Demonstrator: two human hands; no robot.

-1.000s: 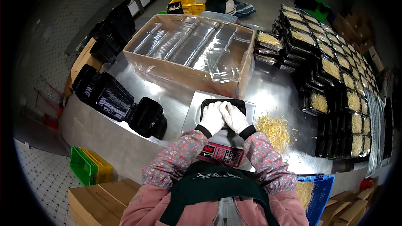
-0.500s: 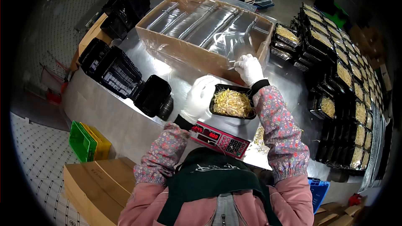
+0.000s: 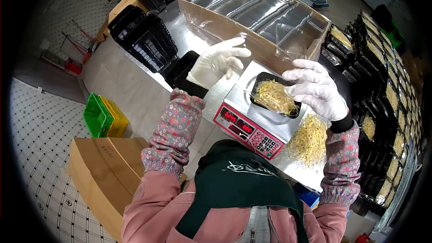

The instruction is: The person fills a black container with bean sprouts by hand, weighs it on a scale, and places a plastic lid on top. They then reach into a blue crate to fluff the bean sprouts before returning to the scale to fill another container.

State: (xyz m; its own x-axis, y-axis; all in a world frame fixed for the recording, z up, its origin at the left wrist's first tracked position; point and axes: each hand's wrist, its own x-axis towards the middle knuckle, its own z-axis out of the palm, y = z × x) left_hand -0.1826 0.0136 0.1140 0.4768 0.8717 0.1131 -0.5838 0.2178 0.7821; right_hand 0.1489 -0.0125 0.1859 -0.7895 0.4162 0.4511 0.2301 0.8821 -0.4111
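My left hand (image 3: 217,65), in a white glove, is raised with its fingers apart, left of the scale and over the black trays. My right hand (image 3: 315,87), also gloved, is open with fingers stretched at the right side of a black tray (image 3: 293,113). Its fingertips overlap the bean sprouts (image 3: 273,96) heaped in that tray. The tray sits on a red-fronted digital scale (image 3: 254,131), whose lit display reads 0.245 and 0.00. Loose sprouts (image 3: 310,141) lie beside the scale, below my right hand.
A cardboard box (image 3: 261,45) of clear plastic lids (image 3: 265,11) stands behind the scale. Nested black trays (image 3: 148,40) are at the left. Packed sprout trays (image 3: 391,90) are stacked at the right. Green and yellow crates (image 3: 99,114) and a carton (image 3: 99,171) stand below the table's left.
My right hand has come back from the lid box to the sprout tray. My left hand has left the tray's side, its fingers now spread. The view has shifted, showing more of the scale.
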